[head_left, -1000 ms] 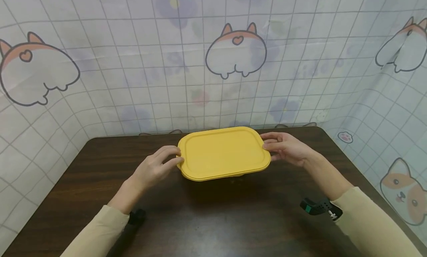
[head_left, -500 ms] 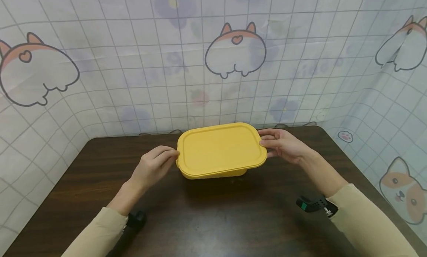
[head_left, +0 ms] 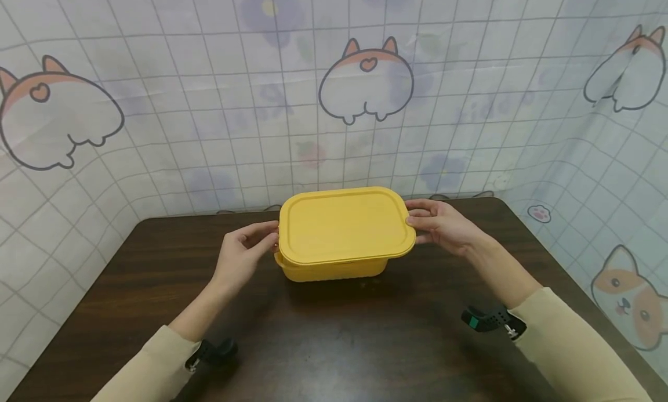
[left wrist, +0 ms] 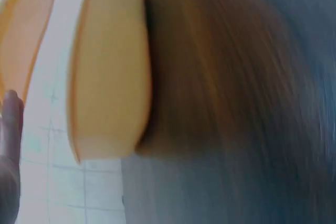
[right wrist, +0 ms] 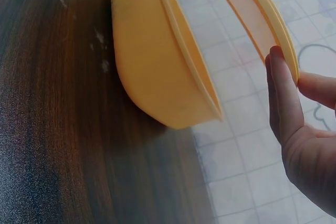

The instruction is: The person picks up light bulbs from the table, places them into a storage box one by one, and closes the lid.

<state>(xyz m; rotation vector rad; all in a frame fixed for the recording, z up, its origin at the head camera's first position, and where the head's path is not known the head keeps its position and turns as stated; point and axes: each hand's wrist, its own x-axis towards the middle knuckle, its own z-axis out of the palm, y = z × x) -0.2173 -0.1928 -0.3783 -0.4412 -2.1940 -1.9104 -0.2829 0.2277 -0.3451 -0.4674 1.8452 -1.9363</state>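
Note:
A yellow rectangular lid with rounded corners is held above a yellow plastic food container on the table. My left hand pinches the lid's left edge, and my right hand pinches its right edge between thumb and fingers. In the right wrist view a gap separates the lid from the rim of the container. The left wrist view is blurred; it shows the container apart from the lid. The container's inside is mostly hidden.
The dark wooden table runs back to a wall covering with a grid and cartoon animals. Black straps sit at both wrists below beige sleeves.
The lid has lifted off the container and shifted slightly up in the head view, so more of the container's front shows. Both hands have moved along with it.

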